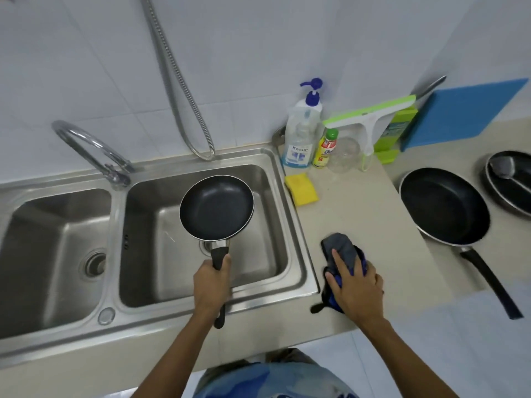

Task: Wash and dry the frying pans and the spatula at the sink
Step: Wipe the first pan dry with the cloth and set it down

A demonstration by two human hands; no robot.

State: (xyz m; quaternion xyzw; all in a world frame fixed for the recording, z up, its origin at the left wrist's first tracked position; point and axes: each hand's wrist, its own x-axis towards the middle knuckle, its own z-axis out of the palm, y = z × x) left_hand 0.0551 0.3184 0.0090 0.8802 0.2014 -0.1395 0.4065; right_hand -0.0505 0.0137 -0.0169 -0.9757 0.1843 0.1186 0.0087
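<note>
**Small pan up over the basin, cloth under the other hand**

Here is the small round black non-stick frying pan, held level above the right basin of the steel double sink. The left hand is wrapped tight round its black handle, thumb up near the metal collar. Across on the beige counter, the right hand lies on a bunched grey and blue cloth, fingers spread over it and pressing down, not closed around it.

Out past the right hand sits a large black frying pan, handle pointing back towards the person. Beyond that, a third dark pan has a grey-headed utensil lying in it, likely the spatula.

Ahead of the right hand lies a yellow sponge. Behind it, against the wall, are a clear pump bottle with a blue top, a small yellow bottle with a green cap, an upturned clear glass and a green and white squeegee. Left of the left hand, the other basin shows its drain.
</note>
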